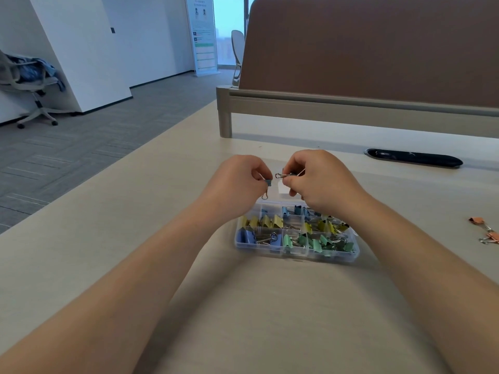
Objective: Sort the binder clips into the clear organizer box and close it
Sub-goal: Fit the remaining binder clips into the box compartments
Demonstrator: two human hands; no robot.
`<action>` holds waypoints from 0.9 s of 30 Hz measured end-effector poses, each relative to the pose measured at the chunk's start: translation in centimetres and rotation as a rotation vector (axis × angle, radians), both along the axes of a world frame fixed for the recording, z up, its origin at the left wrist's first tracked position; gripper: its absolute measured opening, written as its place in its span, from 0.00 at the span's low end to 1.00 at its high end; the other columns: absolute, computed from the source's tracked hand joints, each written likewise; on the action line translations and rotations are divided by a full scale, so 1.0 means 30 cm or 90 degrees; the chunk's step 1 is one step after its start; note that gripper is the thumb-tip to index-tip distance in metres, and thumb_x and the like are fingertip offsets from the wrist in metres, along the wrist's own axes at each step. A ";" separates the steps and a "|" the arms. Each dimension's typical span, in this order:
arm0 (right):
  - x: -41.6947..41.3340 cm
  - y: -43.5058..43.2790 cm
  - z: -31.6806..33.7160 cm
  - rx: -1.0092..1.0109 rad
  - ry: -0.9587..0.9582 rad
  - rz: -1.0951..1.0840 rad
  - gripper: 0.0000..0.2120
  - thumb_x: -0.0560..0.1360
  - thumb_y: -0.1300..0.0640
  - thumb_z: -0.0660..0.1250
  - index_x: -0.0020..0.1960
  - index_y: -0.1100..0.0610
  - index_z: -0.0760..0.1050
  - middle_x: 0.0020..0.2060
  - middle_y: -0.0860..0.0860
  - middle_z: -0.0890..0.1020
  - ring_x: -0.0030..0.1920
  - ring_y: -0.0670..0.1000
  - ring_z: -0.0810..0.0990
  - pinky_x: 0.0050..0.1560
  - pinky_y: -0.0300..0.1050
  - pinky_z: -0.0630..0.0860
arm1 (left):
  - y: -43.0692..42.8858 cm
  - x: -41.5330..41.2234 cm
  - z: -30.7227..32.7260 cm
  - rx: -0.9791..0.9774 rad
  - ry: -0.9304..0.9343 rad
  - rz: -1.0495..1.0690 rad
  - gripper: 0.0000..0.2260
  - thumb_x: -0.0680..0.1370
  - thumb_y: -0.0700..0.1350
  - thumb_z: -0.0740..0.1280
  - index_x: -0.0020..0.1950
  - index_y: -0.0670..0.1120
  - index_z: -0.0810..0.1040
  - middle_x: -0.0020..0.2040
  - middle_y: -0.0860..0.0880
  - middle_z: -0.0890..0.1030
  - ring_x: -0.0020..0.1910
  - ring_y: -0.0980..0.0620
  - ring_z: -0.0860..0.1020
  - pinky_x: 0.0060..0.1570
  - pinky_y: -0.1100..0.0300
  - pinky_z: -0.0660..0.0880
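**Sorting well along, box not yet closed**

The clear organizer box (pixel 297 253) sits open on the worktop (pixel 189 211), near the person. Its compartments already hold yellow clips (pixel 266 221), green clips (pixel 321 242) and others.

Both hands are raised close together over the box's far edge. The left hand (pixel 240 179) pinches a small blue clip (pixel 268 182) with its wire loop hanging down. The right hand (pixel 316 179) pinches a second clip (pixel 283 175); I cannot make out its colour.

Orange clips (pixel 483 230) lie loose, well off to the right. I'd judge those, the two clips in hand and closing the lid are what is left.
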State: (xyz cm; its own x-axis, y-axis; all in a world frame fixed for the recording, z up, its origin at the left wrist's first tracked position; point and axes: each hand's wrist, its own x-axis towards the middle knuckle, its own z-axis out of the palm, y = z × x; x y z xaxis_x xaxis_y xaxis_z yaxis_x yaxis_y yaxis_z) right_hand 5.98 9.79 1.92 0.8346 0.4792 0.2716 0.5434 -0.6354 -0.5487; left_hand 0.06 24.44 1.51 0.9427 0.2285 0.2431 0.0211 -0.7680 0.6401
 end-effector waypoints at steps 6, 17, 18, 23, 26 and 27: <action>-0.001 -0.001 -0.001 -0.008 -0.008 -0.008 0.03 0.78 0.58 0.67 0.45 0.52 0.77 0.38 0.47 0.80 0.37 0.46 0.76 0.32 0.39 0.66 | 0.009 -0.001 0.002 -0.024 -0.011 0.016 0.04 0.76 0.41 0.68 0.46 0.49 0.82 0.41 0.54 0.81 0.41 0.57 0.78 0.38 0.68 0.73; 0.005 -0.007 -0.002 -0.020 0.004 -0.005 0.05 0.78 0.56 0.67 0.44 0.51 0.79 0.36 0.45 0.79 0.37 0.46 0.76 0.33 0.40 0.67 | -0.010 0.006 -0.016 0.009 0.038 0.009 0.06 0.76 0.40 0.66 0.46 0.49 0.83 0.41 0.54 0.80 0.38 0.57 0.77 0.34 0.67 0.72; 0.006 -0.007 -0.003 -0.023 0.007 -0.006 0.05 0.78 0.56 0.67 0.44 0.51 0.79 0.36 0.45 0.79 0.37 0.45 0.76 0.34 0.39 0.68 | -0.011 0.006 -0.017 0.018 0.043 0.009 0.06 0.75 0.40 0.67 0.46 0.48 0.83 0.40 0.53 0.80 0.38 0.57 0.77 0.34 0.67 0.72; 0.009 -0.006 -0.004 -0.033 0.007 -0.011 0.05 0.78 0.55 0.67 0.43 0.51 0.80 0.37 0.44 0.78 0.37 0.44 0.75 0.34 0.39 0.68 | -0.018 0.005 -0.023 0.038 0.064 0.007 0.04 0.75 0.41 0.67 0.45 0.49 0.81 0.40 0.52 0.80 0.39 0.55 0.77 0.34 0.66 0.71; 0.009 -0.006 -0.004 -0.033 0.005 -0.012 0.05 0.78 0.55 0.67 0.43 0.50 0.79 0.37 0.44 0.79 0.38 0.44 0.75 0.34 0.39 0.68 | -0.025 0.007 -0.029 0.044 0.075 0.003 0.04 0.75 0.41 0.67 0.44 0.49 0.81 0.40 0.52 0.80 0.39 0.55 0.77 0.34 0.65 0.72; 0.009 -0.006 -0.004 -0.034 0.004 -0.011 0.05 0.78 0.55 0.67 0.43 0.50 0.79 0.37 0.45 0.79 0.38 0.44 0.75 0.33 0.38 0.68 | -0.026 0.008 -0.030 0.044 0.081 0.001 0.05 0.75 0.41 0.67 0.44 0.49 0.80 0.40 0.52 0.80 0.38 0.55 0.77 0.33 0.65 0.71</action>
State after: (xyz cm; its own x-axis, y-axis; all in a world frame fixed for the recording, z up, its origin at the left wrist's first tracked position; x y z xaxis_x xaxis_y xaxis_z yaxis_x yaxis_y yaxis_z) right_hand 6.24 9.61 1.79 0.8449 0.4780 0.2401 0.5281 -0.6737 -0.5169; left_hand 0.29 23.67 0.60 0.9667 0.2163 0.1369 0.0996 -0.8105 0.5772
